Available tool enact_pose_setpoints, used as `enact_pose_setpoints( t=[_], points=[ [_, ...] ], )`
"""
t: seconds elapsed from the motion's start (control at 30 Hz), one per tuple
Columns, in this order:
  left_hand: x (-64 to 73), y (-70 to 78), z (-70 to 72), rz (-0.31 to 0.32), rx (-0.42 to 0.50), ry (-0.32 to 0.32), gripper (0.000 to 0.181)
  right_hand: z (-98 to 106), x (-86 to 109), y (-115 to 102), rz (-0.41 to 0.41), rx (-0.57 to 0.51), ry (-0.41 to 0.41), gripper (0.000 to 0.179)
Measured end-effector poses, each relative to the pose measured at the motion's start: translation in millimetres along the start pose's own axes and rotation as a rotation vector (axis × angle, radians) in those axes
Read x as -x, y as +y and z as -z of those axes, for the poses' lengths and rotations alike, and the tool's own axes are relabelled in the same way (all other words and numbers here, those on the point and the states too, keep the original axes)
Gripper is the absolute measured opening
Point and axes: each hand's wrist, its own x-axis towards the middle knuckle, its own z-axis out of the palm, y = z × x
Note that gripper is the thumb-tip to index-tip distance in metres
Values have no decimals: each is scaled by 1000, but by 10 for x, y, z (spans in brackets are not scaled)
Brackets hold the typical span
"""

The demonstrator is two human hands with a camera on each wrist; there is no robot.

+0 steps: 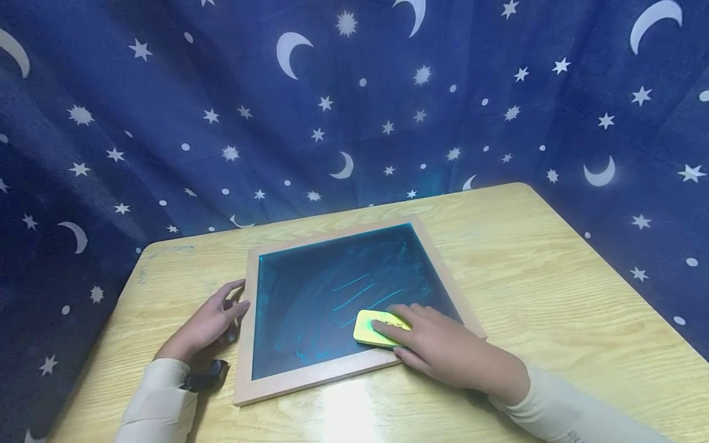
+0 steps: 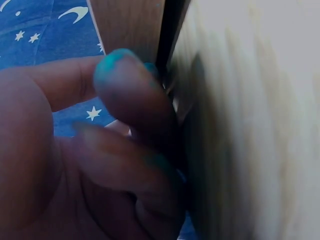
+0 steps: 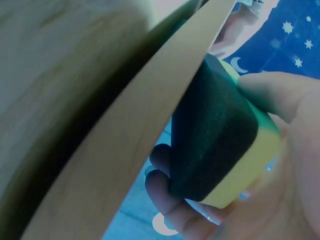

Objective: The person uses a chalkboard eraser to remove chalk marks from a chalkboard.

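A chalkboard (image 1: 310,295) in a light wooden frame (image 1: 249,332) lies on the table, with turquoise chalk strokes (image 1: 354,292) and smears on its dark face. My right hand (image 1: 443,344) grips a board eraser (image 1: 368,329), thumb and fingers on its sides and the index finger along its yellow top. The eraser rests on the board's lower right part; its dark felt side (image 3: 215,130) shows in the right wrist view. At the frame's left edge, my left hand (image 1: 207,323) touches the wood with thumb and index finger. Its other fingers (image 2: 125,165) bend loosely by the tabletop, chalk on one fingertip.
The light wood-grain table (image 1: 526,277) reaches beyond the board on all sides. A dark blue curtain (image 1: 354,111) with moons and stars hangs behind and beside it. A black wrist strap (image 1: 207,376) is at the left sleeve. Faint chalk marks (image 1: 172,249) show near the back left corner.
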Motion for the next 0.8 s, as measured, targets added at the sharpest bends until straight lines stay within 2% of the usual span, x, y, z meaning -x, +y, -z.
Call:
enact_pose_setpoints(
  t=[0.17,0.33,0.57,0.8],
  points=[
    [-1,8,-11,-1,4,5,70,-48,11,-52,27,-13,28,47],
    [-11,-13,-19,-14,27,-4,71,-54,9,-56,15,-25,30,47],
    [-6,-3,-5,-19,26,-2,71,-31,10,42,-7,35,39,50],
    [-10,-13,-7,-20,27,-2,71,52,43,161,-61,83,72,48]
  ],
)
